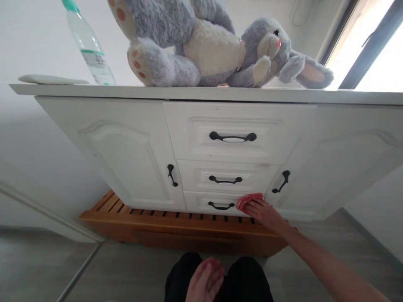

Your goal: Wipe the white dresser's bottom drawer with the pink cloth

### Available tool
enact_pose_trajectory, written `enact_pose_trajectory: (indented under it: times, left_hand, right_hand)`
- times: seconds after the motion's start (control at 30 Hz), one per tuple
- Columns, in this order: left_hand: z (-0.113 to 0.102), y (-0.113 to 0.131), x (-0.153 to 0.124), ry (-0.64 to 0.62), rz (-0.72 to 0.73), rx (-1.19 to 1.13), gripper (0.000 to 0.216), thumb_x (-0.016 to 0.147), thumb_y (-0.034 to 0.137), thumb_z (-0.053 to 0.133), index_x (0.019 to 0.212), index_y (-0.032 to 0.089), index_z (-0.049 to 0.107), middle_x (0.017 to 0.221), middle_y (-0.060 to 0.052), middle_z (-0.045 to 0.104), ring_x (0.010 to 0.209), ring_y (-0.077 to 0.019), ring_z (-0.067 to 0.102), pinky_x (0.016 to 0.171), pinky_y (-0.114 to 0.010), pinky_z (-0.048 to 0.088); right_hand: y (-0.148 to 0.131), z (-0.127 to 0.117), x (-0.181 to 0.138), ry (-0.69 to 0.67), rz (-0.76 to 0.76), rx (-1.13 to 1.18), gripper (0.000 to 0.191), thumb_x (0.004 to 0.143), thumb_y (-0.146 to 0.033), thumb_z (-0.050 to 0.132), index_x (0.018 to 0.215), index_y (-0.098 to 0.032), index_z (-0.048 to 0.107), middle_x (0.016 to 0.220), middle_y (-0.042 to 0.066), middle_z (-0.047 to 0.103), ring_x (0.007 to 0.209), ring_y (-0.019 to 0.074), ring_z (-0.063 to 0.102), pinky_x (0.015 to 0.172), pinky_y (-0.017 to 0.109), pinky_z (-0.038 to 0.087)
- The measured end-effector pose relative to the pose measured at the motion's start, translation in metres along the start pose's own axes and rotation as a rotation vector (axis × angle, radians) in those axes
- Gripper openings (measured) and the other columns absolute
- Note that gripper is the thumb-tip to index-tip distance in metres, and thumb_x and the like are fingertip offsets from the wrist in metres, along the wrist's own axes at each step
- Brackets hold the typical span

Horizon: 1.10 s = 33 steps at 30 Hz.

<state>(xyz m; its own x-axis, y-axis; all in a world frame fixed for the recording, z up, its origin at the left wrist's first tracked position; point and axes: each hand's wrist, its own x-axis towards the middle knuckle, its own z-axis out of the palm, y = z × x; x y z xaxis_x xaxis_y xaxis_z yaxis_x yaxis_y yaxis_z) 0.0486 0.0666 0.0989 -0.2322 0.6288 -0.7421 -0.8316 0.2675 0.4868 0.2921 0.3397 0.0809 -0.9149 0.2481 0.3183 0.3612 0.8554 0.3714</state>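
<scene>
My right hand [260, 212] presses a red cloth [250, 201] against the right side of the lowest drawer [198, 201], beside its dark handle [221, 206]. Its fingers lie over the cloth and hide part of it. Low in the view, my left hand [205, 281] hovers in front of my dark-clothed knees. Its fingers are loosely curled and slightly blurred, with thumb and fingers apart and nothing visible between them. The drawer belongs to a white cabinet [126, 167], where a middle drawer [195, 174] and a top drawer [195, 147] sit above it, all closed.
A grey plush rabbit [214, 52] lies on the cabinet top [126, 92], with a clear green-capped bottle [91, 50] to its left. Cabinet doors with dark handles flank the drawers. A slatted wooden bench [176, 228] stands below, on a grey floor. A window [374, 50] is at right.
</scene>
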Motion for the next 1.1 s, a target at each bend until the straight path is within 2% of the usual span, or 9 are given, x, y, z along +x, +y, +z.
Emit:
enact_pose_trajectory:
  times: [0.07, 0.17, 0.23, 0.3, 0.47, 0.57, 0.77, 0.93, 1.1]
  left_hand:
    - [0.039, 0.015, 0.031, -0.081, 0.110, -0.016, 0.013, 0.084, 0.012, 0.067, 0.096, 0.013, 0.065, 0.097, -0.014, 0.076, 0.087, -0.0205, 0.074, 0.084, -0.034, 0.059]
    - [0.090, 0.033, 0.074, -0.063, 0.206, -0.035, 0.010, 0.085, 0.007, 0.063, 0.089, 0.017, 0.062, 0.082, -0.006, 0.073, 0.075, -0.0138, 0.071, 0.077, -0.027, 0.058]
    - [0.113, 0.041, 0.098, -0.041, 0.215, -0.024, 0.013, 0.086, 0.008, 0.061, 0.078, 0.018, 0.060, 0.071, -0.001, 0.068, 0.064, -0.0100, 0.066, 0.069, -0.022, 0.055]
    - [0.127, 0.044, 0.115, -0.029, 0.206, -0.007, 0.020, 0.088, 0.011, 0.060, 0.069, 0.018, 0.058, 0.066, 0.000, 0.064, 0.059, -0.0097, 0.063, 0.066, -0.022, 0.054]
    - [0.138, 0.047, 0.133, 0.028, 0.173, 0.025, 0.023, 0.088, 0.009, 0.058, 0.067, 0.016, 0.058, 0.062, 0.002, 0.063, 0.059, -0.0102, 0.061, 0.073, -0.027, 0.054]
    - [0.142, 0.050, 0.132, 0.054, 0.158, 0.008, 0.023, 0.087, 0.006, 0.055, 0.068, 0.017, 0.057, 0.063, 0.003, 0.063, 0.060, -0.0111, 0.062, 0.078, -0.030, 0.055]
    - [0.149, 0.052, 0.122, 0.027, 0.155, -0.017, 0.028, 0.081, -0.003, 0.051, 0.064, 0.019, 0.058, 0.063, 0.001, 0.065, 0.061, -0.0111, 0.062, 0.076, -0.027, 0.053]
    - [0.150, 0.050, 0.124, 0.004, 0.157, 0.019, 0.029, 0.080, -0.001, 0.048, 0.064, 0.021, 0.058, 0.065, -0.002, 0.067, 0.063, -0.0126, 0.065, 0.077, -0.026, 0.054]
    - [0.145, 0.047, 0.131, 0.016, 0.175, 0.124, 0.025, 0.081, 0.003, 0.049, 0.069, 0.022, 0.058, 0.073, -0.003, 0.071, 0.079, -0.0143, 0.070, 0.087, -0.027, 0.053]
  right_hand:
    - [0.002, 0.003, -0.007, 0.012, 0.015, 0.000, 0.044, 0.087, -0.006, 0.056, 0.128, -0.018, 0.062, 0.126, 0.004, 0.068, 0.119, 0.0214, 0.056, 0.106, 0.042, 0.039]
    - [0.003, 0.010, -0.015, 0.029, 0.011, -0.006, 0.044, 0.088, -0.007, 0.055, 0.130, -0.019, 0.061, 0.127, 0.003, 0.067, 0.120, 0.0208, 0.055, 0.105, 0.042, 0.039]
    - [0.004, 0.014, -0.022, 0.027, 0.012, -0.011, 0.045, 0.087, -0.006, 0.054, 0.130, -0.020, 0.060, 0.127, 0.003, 0.067, 0.120, 0.0210, 0.055, 0.105, 0.042, 0.040]
    - [0.005, 0.019, -0.033, 0.004, 0.037, -0.015, 0.047, 0.086, -0.006, 0.053, 0.130, -0.021, 0.061, 0.126, 0.003, 0.067, 0.119, 0.0215, 0.056, 0.103, 0.042, 0.041]
    - [0.000, 0.041, -0.059, -0.027, 0.062, -0.009, 0.051, 0.082, -0.002, 0.049, 0.126, -0.024, 0.063, 0.125, 0.002, 0.068, 0.116, 0.0219, 0.058, 0.102, 0.043, 0.043]
    - [-0.011, 0.064, -0.057, -0.037, 0.019, 0.028, 0.056, 0.080, 0.000, 0.046, 0.129, -0.021, 0.060, 0.128, 0.003, 0.066, 0.118, 0.0211, 0.057, 0.101, 0.042, 0.044]
    - [-0.051, 0.103, -0.012, -0.048, 0.012, 0.106, 0.052, 0.082, -0.002, 0.046, 0.131, -0.016, 0.058, 0.128, 0.007, 0.066, 0.119, 0.0215, 0.056, 0.103, 0.040, 0.044]
    - [-0.078, 0.126, 0.019, -0.080, -0.028, 0.199, 0.050, 0.086, -0.004, 0.048, 0.134, -0.016, 0.056, 0.128, 0.007, 0.066, 0.118, 0.0205, 0.058, 0.102, 0.039, 0.046]
    - [-0.105, 0.142, 0.064, -0.087, 0.025, 0.271, 0.031, 0.083, -0.005, 0.053, 0.109, -0.012, 0.069, 0.109, 0.012, 0.072, 0.106, 0.0235, 0.064, 0.088, 0.038, 0.054]
